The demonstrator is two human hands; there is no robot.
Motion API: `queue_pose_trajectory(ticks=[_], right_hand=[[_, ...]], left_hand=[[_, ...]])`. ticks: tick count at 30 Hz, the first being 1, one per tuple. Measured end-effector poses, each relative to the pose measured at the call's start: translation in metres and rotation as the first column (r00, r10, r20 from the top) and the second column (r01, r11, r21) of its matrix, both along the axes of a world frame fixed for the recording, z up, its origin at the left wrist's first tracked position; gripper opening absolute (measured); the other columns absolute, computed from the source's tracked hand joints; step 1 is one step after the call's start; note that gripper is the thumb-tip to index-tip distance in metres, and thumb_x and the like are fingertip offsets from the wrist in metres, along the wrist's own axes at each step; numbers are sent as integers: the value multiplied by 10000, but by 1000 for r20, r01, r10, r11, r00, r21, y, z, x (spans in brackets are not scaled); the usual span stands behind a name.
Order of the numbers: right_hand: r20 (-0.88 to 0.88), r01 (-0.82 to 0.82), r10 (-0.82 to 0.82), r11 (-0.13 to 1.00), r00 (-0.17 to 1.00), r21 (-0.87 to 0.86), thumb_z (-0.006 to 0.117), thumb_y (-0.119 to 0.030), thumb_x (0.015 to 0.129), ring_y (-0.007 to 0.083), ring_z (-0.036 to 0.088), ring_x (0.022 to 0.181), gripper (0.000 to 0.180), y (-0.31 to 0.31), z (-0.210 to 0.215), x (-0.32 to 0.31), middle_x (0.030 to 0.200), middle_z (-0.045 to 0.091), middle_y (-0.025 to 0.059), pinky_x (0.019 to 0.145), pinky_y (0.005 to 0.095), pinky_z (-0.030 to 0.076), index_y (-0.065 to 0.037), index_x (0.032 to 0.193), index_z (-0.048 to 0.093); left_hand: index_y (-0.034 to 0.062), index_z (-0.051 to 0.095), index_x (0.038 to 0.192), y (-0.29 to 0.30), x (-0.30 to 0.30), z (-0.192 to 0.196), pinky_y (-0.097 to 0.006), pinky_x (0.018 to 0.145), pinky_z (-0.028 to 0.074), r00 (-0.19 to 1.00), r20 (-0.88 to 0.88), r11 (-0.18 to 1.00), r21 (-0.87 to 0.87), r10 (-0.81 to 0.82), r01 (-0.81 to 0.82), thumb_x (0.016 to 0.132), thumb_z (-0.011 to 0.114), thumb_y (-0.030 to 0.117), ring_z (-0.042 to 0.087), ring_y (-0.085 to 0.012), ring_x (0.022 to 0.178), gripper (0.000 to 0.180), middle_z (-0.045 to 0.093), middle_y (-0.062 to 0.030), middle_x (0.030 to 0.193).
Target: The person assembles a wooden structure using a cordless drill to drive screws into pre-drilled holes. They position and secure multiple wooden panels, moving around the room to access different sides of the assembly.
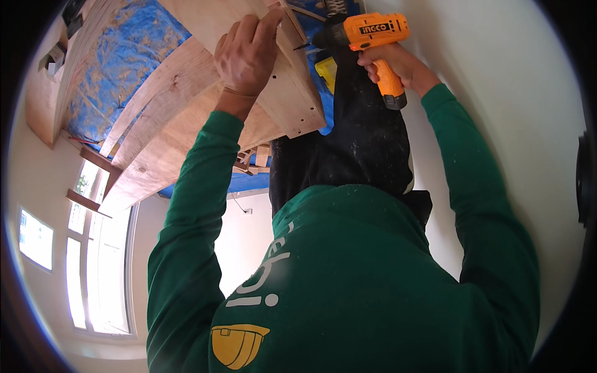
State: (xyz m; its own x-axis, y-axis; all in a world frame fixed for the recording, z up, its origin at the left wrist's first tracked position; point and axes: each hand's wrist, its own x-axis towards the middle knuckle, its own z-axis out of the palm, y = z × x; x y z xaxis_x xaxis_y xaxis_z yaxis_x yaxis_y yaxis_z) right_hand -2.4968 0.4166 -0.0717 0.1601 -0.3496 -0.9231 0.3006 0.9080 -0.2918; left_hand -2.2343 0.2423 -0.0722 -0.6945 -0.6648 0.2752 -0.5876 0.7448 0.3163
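My right hand (398, 64) grips an orange and black cordless drill (375, 31) by its handle. A thin dark bit sticks out of the chuck, pointing left. Its tip is close to the edge of a pale wooden board (287, 102), but I cannot tell whether they touch. My left hand (249, 53) is on this board, its bent fingers holding near the long edge. Several small dark holes or screw heads show along the board. Part of the left hand's grip is hidden.
Curved plywood pieces (158, 140) lie to the left, over a dusty blue sheet (134, 59). A yellow object (326, 73) is beside my dark-trousered leg. Wood offcuts (255, 158) are near the board's end. A pale wall (497, 81) runs along the right, and windows (102, 248) are at left.
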Motion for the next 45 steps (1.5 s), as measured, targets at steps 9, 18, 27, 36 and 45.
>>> queue_pose_trajectory(ticks=[9, 18, 27, 36, 45], right_hand=[[30, 14, -14, 1000, 999, 9, 796, -199, 871, 156, 657, 561, 293, -4, -4, 3, 692, 660, 52, 562, 309, 546, -20, 1078, 692], [-13, -43, 42, 998, 999, -51, 808, -234, 864, 150, 652, 566, 306, 1, -11, 9, 686, 656, 46, 579, 316, 554, -27, 1061, 699], [59, 116, -112, 990, 992, -75, 843, -214, 865, 145, 658, 604, 336, 7, 0, 4, 769, 666, 33, 599, 316, 565, -22, 1106, 711], [60, 580, -577, 812, 814, -67, 777, -124, 913, 155, 668, 672, 353, 80, 65, 28, 886, 683, 54, 640, 338, 580, 7, 1221, 667], [-75, 447, -476, 861, 876, -241, 808, -129, 878, 155, 662, 638, 255, 110, 76, 52, 864, 699, 55, 592, 326, 550, -13, 1077, 698]], left_hand=[[265, 736, 1145, -3, -1, -2, -351, 617, 514, 1000, 5, 999, -38, -8, 8, 920, 830, 199, 656, -188, 701, 253, 602, 28, 806], [275, 723, 1171, -2, 0, -8, -365, 597, 515, 1000, -27, 999, -45, 10, -12, 938, 827, 212, 654, -219, 674, 263, 602, 22, 801], [218, 704, 1199, 3, -4, 16, -381, 656, 538, 995, -34, 979, 183, 97, -89, 976, 764, 219, 683, -274, 755, 231, 650, -25, 891], [-15, 521, 1423, 91, 38, 111, -331, 846, 565, 701, 316, -574, 803, 639, 161, 1129, 545, 150, 607, -157, 923, 339, 601, -45, 1081], [29, 529, 1466, 100, 44, 111, -261, 840, 567, 745, 116, -556, 742, 656, 374, 1133, 602, 225, 603, -121, 932, 394, 617, -15, 1113]])
